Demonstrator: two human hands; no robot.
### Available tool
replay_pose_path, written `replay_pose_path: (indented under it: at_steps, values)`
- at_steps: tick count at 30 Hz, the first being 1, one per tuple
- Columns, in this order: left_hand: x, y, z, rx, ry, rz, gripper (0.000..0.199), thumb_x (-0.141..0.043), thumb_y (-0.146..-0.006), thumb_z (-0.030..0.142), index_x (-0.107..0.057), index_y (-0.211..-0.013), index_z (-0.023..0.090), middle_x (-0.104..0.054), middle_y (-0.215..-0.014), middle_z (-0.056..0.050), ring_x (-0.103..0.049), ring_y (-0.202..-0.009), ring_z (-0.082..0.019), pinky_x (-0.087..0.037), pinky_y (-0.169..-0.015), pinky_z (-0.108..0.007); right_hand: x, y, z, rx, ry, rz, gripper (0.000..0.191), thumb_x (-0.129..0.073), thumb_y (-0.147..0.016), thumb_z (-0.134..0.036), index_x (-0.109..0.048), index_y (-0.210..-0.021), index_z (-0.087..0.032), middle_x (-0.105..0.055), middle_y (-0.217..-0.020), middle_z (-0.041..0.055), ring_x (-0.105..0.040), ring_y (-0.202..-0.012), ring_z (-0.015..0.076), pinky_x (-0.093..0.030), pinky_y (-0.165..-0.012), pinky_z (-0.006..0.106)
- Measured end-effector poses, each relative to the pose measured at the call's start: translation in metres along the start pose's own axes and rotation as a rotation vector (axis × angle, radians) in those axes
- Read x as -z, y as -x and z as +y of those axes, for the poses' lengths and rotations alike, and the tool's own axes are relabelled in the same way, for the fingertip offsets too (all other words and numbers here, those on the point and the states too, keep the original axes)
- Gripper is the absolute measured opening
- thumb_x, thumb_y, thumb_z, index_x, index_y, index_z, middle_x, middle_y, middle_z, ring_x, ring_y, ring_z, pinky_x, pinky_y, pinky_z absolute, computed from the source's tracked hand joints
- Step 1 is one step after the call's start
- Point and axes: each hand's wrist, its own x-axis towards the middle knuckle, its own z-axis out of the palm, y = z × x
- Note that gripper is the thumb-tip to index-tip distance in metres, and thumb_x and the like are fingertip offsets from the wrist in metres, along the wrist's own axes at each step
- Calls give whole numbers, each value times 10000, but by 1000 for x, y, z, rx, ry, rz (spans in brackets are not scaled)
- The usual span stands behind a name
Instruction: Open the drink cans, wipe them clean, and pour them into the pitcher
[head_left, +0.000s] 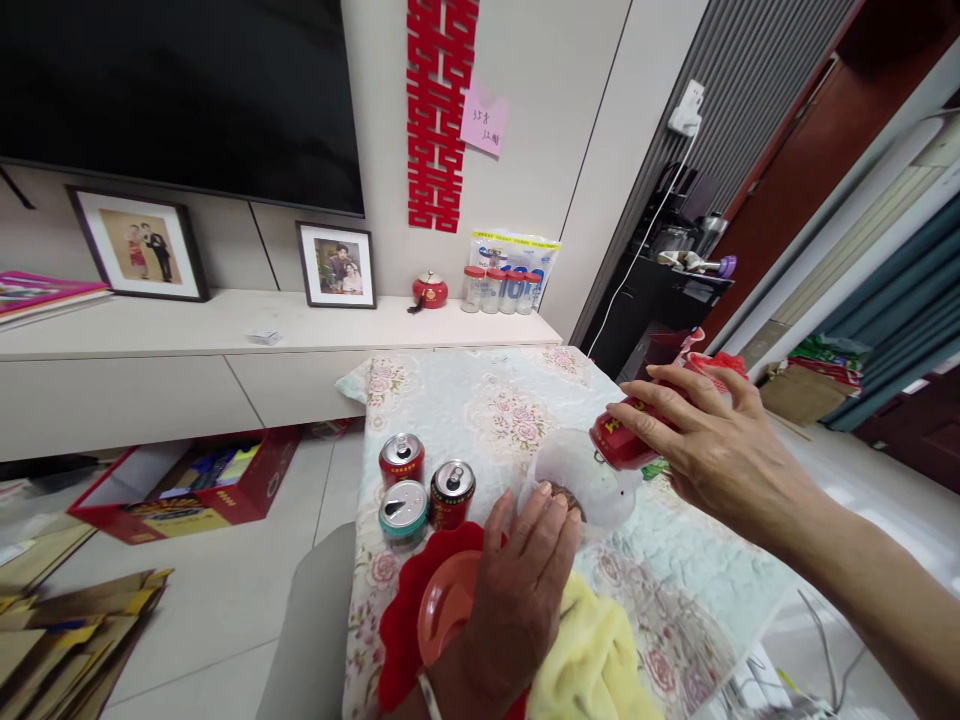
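My right hand is wrapped round a red drink can. The can is tilted, its top pointing down to the left over a translucent white bowl. Dark liquid or matter shows inside the bowl, partly behind my fingers. My left hand lies over the bowl's near left rim and holds it, with its fingertips covering part of the inside. Left of it stand three upright cans: a red can, a dark red can and a teal can. Their tops show; the teal one has an open mouth.
A red scalloped tray with an orange dish lies under my left forearm. Beside it is a yellow towel. A floral cloth covers the table. Lidded jars and framed photos stand on the cabinet behind.
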Motion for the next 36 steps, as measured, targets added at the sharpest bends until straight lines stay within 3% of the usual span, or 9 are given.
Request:
replay_pose_path:
  at_steps: [9, 12, 27, 32, 36]
  values:
    - [-1, 3, -1, 6, 32, -16, 430, -446, -985, 7, -657, -1339, 133, -739, -1358, -51, -553, -1427, -229, -163, -1343, -467, -17, 2, -19, 30, -70, -23, 666, -537, -758, 48, -599, -1340, -268, -705, -1386, 66, -523, -1360, 326, -285, -1119, 594]
    - [-2, 4, -1, -3, 28, -19, 434, -437, -990, 8, -657, -1342, 134, -739, -1359, -50, -556, -1423, -229, -167, -1343, -465, -19, 3, -22, -8, -62, 6, 646, -546, -781, 36, -601, -1353, -260, -689, -1411, 82, -501, -1378, 338, -273, -1123, 596]
    - [1, 3, -2, -15, -24, -53, 418, -443, -1014, 50, -643, -1365, 159, -734, -1379, -51, -548, -1440, -219, -221, -1321, -483, -27, 8, -36, 74, -101, -17, 545, -512, -878, 10, -614, -1340, -260, -699, -1404, 60, -483, -1402, 318, -242, -1161, 610]
    - [3, 1, -2, -22, -12, -66, 423, -435, -1013, 51, -640, -1367, 157, -730, -1384, -39, -542, -1443, -214, -182, -1338, -468, -30, 11, -40, 90, -134, -24, 538, -533, -871, -1, -626, -1334, -261, -696, -1410, 62, -482, -1412, 318, -232, -1179, 615]
    - [3, -1, -4, -21, 0, -32, 439, -420, -997, 22, -646, -1352, 145, -733, -1375, -42, -545, -1438, -211, -200, -1338, -457, -32, 15, -35, -89, -259, -26, 653, -512, -827, 35, -590, -1390, -286, -644, -1457, 89, -491, -1397, 339, -328, -1117, 625]
